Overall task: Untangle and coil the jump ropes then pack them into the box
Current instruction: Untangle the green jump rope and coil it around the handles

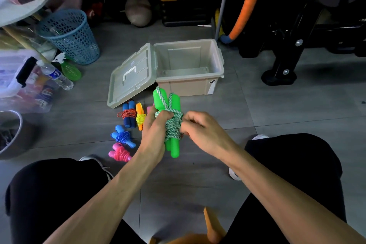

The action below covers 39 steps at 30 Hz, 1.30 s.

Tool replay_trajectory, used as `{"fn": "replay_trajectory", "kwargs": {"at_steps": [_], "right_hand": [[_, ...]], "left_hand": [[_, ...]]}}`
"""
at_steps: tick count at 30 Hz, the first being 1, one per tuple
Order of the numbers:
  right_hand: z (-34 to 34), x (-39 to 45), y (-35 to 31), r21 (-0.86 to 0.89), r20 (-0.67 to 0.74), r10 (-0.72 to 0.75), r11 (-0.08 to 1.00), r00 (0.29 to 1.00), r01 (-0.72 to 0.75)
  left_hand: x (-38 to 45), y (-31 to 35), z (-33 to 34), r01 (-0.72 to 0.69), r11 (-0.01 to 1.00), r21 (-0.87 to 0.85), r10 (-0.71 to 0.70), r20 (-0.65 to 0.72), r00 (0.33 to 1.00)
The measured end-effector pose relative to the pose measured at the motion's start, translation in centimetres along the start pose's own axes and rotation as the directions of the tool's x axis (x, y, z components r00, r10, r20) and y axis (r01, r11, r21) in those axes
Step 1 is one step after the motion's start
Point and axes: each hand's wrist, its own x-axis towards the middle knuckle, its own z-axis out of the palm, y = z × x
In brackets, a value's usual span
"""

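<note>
Grey floor tiles (247,109) stretch between cluttered storage racks, with a blue mesh basket (69,35) off to one side and dark gym equipment on the other. Between the person's knees, the left hand (153,134) grips the green jump rope (170,123), its fingers curled round the two handles and the cord wound about them, apparently to keep the bundle from springing loose. The right hand (200,127) sits against the wrapped cord, fingers bent and pinching at it near the loops, likely tucking or tightening the last turn; the free end itself is too small to make out. One strand crosses diagonally over the upper handles, seemingly locking the coil.

Just left of the hands, four finished bundles lie on the floor in a loose group: a dark blue rope with red cord (127,114), an orange and yellow rope (140,117), a light blue rope (122,136) and a pink rope (119,152). They seem parked there, near the box, for packing together.

Beyond them stands the beige box (198,87), open, its lid (130,77) leaning against its left side. No rope shows inside it, so packing appears not yet begun.
</note>
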Motion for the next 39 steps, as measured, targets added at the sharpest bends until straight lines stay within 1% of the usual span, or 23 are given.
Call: {"fn": "replay_trajectory", "kwargs": {"at_steps": [2,4,6,8,10,12,14,15,17,19,20,22,26,28,31,32,33,34,35,36,38,39], "right_hand": [[0.1,0.3,0.4,-0.078,-0.024,0.022,0.997,0.999,-0.024],[0.1,0.4,0.6,-0.188,0.001,0.026,0.982,1.0,-0.025],[0.3,0.4,0.7,-0.23,0.035,-0.002,0.973,0.999,0.01],[0.5,0.4,0.8,-0.243,0.037,-0.059,0.968,0.998,0.066],[0.6,0.7,1.0,-0.262,0.032,-0.122,0.957,0.992,0.126],[0.7,0.9,1.0,-0.237,0.023,-0.152,0.959,0.988,0.153],[1.1,0.8,0.9,-0.181,0.025,-0.138,0.974,0.99,0.14],[1.4,0.6,0.9,-0.183,0.035,-0.122,0.975,0.992,0.126],[2.0,0.3,1.2,-0.243,0.051,-0.065,0.967,0.997,0.075],[1.9,0.5,1.6,-0.29,0.009,-0.013,0.957,1.0,0.015],[1.8,0.8,1.8,-0.294,-0.021,-0.014,0.956,1.0,0.007],[1.5,1.1,2.0,-0.288,-0.05,-0.063,0.957,0.997,0.046],[2.1,0.9,1.8,-0.435,-0.039,-0.145,0.893,0.989,0.114],[2.2,0.9,1.9,-0.475,-0.044,-0.172,0.87,0.984,0.13],[2.1,1.5,2.2,-0.444,0.022,-0.202,0.876,0.979,0.19],[2.2,1.6,2.2,-0.417,0.035,-0.205,0.887,0.978,0.201],[2.3,1.6,2.2,-0.383,0.041,-0.195,0.903,0.98,0.195],[2.6,1.5,2.1,-0.34,0.041,-0.177,0.923,0.983,0.181],[2.8,1.4,1.9,-0.282,0.037,-0.152,0.947,0.988,0.156],[2.9,1.3,1.7,-0.202,0.028,-0.118,0.972,0.993,0.121],[3.0,1.3,1.3,-0.015,0.016,-0.045,0.999,0.999,0.045],[2.9,1.3,1.1,0.045,0.026,-0.026,0.999,0.999,0.025]], "left_hand": [[0.0,0.0,-0.3,0.032,0.999,-0.042,-0.029,0.06,0.998],[0.0,0.1,-0.5,0.052,0.993,-0.107,-0.039,0.117,0.992],[0.0,0.1,-0.5,0.081,0.992,-0.099,-0.069,0.124,0.99],[-0.1,-0.2,-0.4,0.086,0.996,-0.038,-0.083,0.072,0.994],[-0.3,-0.6,-0.1,0.061,0.998,-0.011,-0.061,0.028,0.998],[-0.1,-0.8,0.1,0.016,0.999,0.029,-0.015,-0.021,1.0],[0.4,-1.0,-0.1,-0.018,0.998,0.056,0.022,-0.076,0.997],[0.7,-1.0,-0.3,-0.02,0.999,0.05,0.025,-0.102,0.994],[1.0,-0.8,-0.7,-0.009,1.0,0.029,0.012,-0.119,0.993],[1.0,-0.5,-0.9,0.014,1.0,-0.003,-0.014,-0.101,0.995],[1.1,-0.4,-0.9,0.025,0.999,-0.02,-0.027,-0.083,0.996],[1.2,-0.3,-1.1,0.041,0.999,-0.031,-0.042,-0.049,0.998],[0.4,-0.6,-1.2,0.06,0.998,0.0,-0.06,0.029,0.998],[0.1,-0.7,-1.4,0.089,0.996,-0.001,-0.089,0.069,0.994],[0.2,-0.3,-1.8,0.212,0.977,-0.035,-0.208,0.09,0.974],[0.2,-0.1,-1.8,0.242,0.97,-0.023,-0.24,0.082,0.967],[0.1,-0.2,-1.8,0.244,0.97,-0.006,-0.243,0.061,0.968],[0.1,-0.3,-1.7,0.207,0.978,0.016,-0.207,0.032,0.978],[0.0,-0.5,-1.7,0.134,0.989,0.063,-0.134,-0.006,0.991],[0.0,-0.7,-1.8,0.028,0.988,0.153,-0.023,-0.036,0.999],[0.2,-0.9,-2.0,-0.167,0.916,0.365,0.186,-0.016,0.982],[0.3,-0.9,-2.1,-0.24,0.872,0.427,0.262,0.008,0.965]]}}
